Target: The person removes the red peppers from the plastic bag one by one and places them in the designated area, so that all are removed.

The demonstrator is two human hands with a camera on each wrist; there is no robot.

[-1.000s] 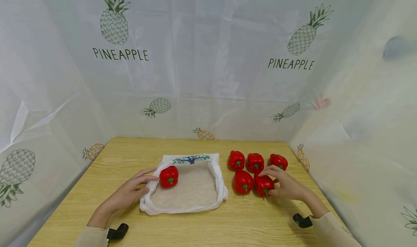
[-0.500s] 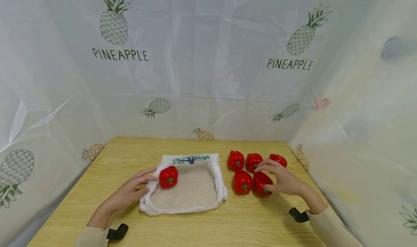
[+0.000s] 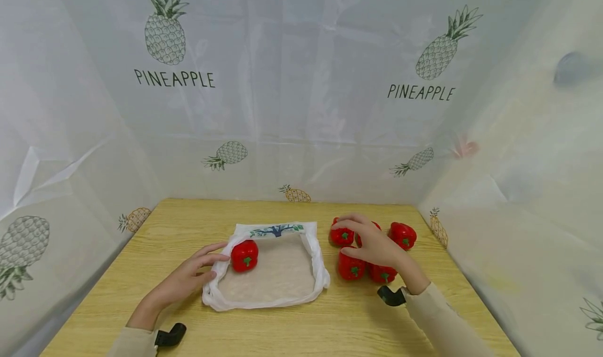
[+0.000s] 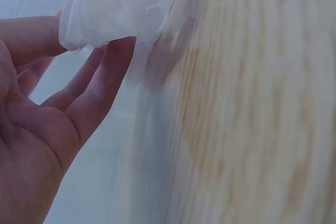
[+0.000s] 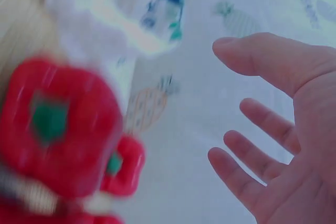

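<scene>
On the left of the table, a white plastic bag (image 3: 321, 276) lies with its mouth spread wide, a red bell pepper (image 3: 244, 256) in its left side. My left hand (image 3: 181, 281) holds the bag's left rim, which passes between thumb and fingers in the left wrist view. My right hand (image 3: 379, 248) is over the group of bell peppers to the right, fingers spread and holding nothing. Its fingertips overlap the back left pepper (image 3: 345, 237), its thumb the front left pepper (image 3: 350, 269). The right wrist view shows a blurred pepper (image 5: 79, 124) beside the hand.
The front right pepper (image 3: 383, 275) and back middle pepper (image 3: 376, 224) are partly hidden by the right hand. A separate pepper (image 3: 402, 235) lies at the far right. Pineapple-print sheeting (image 3: 301, 111) hangs around the wooden table (image 3: 282, 336).
My right hand has let go of the front right pepper and moved left and back over the other peppers. My left hand and the bag have kept their place.
</scene>
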